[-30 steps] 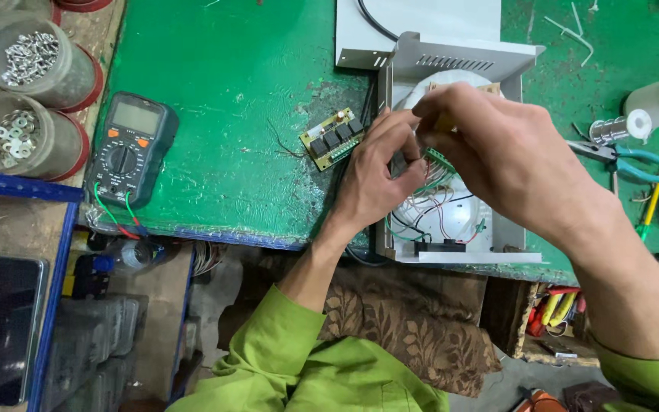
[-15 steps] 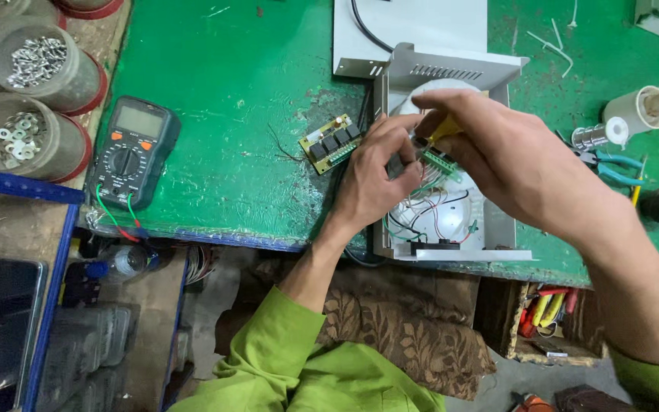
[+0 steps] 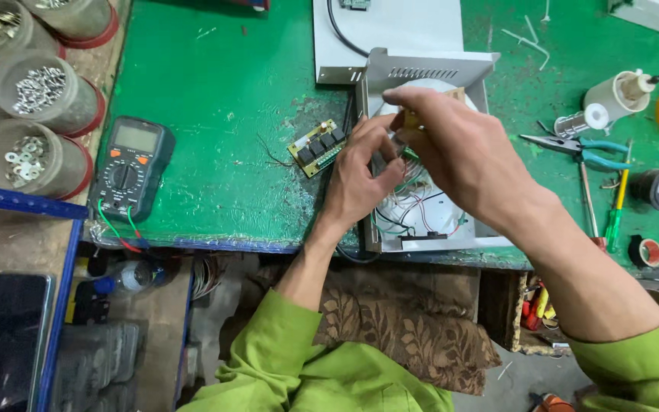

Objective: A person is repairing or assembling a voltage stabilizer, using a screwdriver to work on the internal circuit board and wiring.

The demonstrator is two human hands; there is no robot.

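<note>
Both hands, left hand point(image 3: 358, 179) and right hand point(image 3: 463, 156), pinch wires point(image 3: 406, 200) over open metal case point(image 3: 429, 72)

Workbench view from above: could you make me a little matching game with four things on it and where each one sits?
Things:
1. multimeter
2. small circuit board
3. pliers
4. open metal case

Places:
A. under both hands
B. right of the case, teal handles
C. near the jars of hardware, by the left edge of the green bench top
D. just left of the case, apart from the hands

Pairs: 1-C, 2-D, 3-B, 4-A
</note>
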